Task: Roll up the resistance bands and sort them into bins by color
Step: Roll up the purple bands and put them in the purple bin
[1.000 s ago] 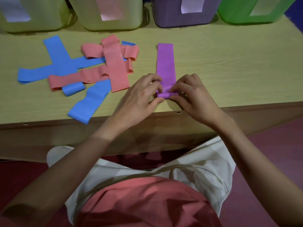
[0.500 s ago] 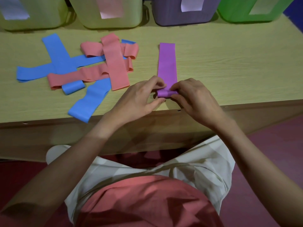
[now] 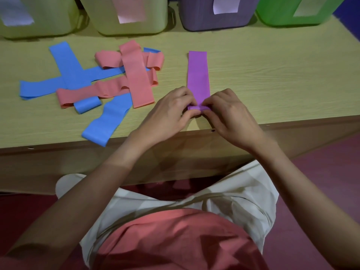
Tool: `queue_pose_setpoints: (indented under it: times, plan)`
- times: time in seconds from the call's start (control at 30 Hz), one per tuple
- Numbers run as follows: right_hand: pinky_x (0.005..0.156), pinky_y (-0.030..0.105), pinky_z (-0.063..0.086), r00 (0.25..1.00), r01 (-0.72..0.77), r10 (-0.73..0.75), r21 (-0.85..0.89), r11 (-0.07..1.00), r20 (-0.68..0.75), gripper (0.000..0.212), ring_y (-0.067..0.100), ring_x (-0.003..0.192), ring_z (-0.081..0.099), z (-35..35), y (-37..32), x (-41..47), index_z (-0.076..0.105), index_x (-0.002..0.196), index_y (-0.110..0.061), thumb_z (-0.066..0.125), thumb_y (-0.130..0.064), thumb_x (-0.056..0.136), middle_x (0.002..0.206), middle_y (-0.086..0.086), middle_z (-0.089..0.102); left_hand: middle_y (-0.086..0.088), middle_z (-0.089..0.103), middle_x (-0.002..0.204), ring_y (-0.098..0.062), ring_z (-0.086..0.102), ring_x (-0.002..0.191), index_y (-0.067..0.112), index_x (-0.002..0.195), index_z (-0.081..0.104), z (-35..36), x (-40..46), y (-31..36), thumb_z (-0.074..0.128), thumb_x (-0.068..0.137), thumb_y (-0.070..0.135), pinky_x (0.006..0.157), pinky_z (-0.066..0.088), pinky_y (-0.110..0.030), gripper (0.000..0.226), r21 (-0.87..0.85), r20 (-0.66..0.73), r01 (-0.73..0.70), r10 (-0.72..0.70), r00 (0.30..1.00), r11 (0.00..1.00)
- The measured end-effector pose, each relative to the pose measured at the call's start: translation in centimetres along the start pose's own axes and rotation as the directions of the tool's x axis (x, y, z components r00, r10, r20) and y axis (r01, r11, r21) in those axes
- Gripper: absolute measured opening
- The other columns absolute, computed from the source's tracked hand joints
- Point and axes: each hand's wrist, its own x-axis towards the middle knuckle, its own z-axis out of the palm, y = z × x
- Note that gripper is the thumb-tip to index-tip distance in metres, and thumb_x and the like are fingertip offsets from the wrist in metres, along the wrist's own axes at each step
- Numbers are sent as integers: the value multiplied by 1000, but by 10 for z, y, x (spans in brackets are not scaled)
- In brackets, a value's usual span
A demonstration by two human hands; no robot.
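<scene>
A purple band (image 3: 198,75) lies flat on the wooden table (image 3: 272,78), running away from me. Its near end is rolled into a small tube between my hands. My left hand (image 3: 171,114) pinches the roll's left end and my right hand (image 3: 229,117) pinches its right end. Blue bands (image 3: 66,69) and pink bands (image 3: 136,75) lie crossed in a heap to the left. Along the back stand two yellow-green bins (image 3: 39,26) (image 3: 132,24), a purple bin (image 3: 214,20) and a green bin (image 3: 288,16).
The table's front edge (image 3: 292,121) runs just below my hands. One blue band (image 3: 105,123) reaches that edge at the left. Each bin carries a paper label on its front. My lap and a reddish floor show below the table.
The rolled end of the purple band has grown and moved a little farther up the strip. Both hands have shifted slightly forward with it.
</scene>
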Motion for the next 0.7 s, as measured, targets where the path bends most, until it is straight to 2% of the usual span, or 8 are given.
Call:
queue_pose_setpoints:
  times: [0.17, 0.3, 0.37, 0.5, 0.6, 0.7]
  plan:
    - [73, 32, 40, 1000, -17, 16, 29, 999, 8, 19, 22, 86, 46, -3, 1, 4, 64, 95, -6, 67, -23, 86, 92, 7, 59, -1, 56, 96, -8, 46, 88, 7, 95, 66, -1, 3, -1, 60, 93, 25, 75, 33, -19, 19, 42, 11, -7, 6, 1000, 999]
    - [72, 36, 43, 998, -54, 52, 83, 995, 34, 24, 22, 84, 50, -5, 2, 6, 61, 103, -6, 67, -24, 88, 90, 4, 63, -3, 58, 99, -8, 38, 93, 8, 102, 67, -1, 5, -3, 58, 94, 28, 78, 27, -17, 23, 83, 27, -18, 16, 1000, 996]
    - [71, 37, 42, 998, -60, 56, 106, 993, 41, 21, 22, 84, 49, -5, 3, 5, 59, 101, -6, 65, -24, 90, 89, 3, 62, -1, 57, 97, -8, 37, 92, 8, 103, 67, -2, 6, -4, 58, 94, 28, 78, 25, -15, 24, 78, 40, -20, 17, 999, 997]
    - [70, 37, 41, 998, -50, 46, 96, 994, 39, 17, 20, 81, 45, -4, 4, 5, 62, 96, -6, 63, -22, 91, 87, 3, 59, 6, 50, 93, -8, 41, 89, 9, 104, 63, -4, 7, -4, 58, 94, 27, 75, 31, -19, 21, 8, 65, 4, -4, 998, 1000]
    - [70, 37, 40, 999, -47, 45, 84, 995, 30, 20, 21, 81, 46, -2, 3, 4, 63, 96, -5, 60, -25, 91, 86, 4, 58, 3, 52, 93, -10, 45, 86, 11, 111, 53, -5, 3, -4, 60, 94, 25, 73, 37, -22, 23, -47, 71, 20, -17, 997, 999]
    - [70, 38, 40, 998, -57, 55, 80, 995, 24, 21, 22, 82, 46, 0, 3, 4, 63, 96, -6, 60, -26, 92, 86, 4, 58, 6, 50, 93, -11, 45, 86, 11, 102, 57, -6, 0, -8, 66, 89, 24, 73, 38, -24, 20, -30, 98, -10, 13, 995, 1000]
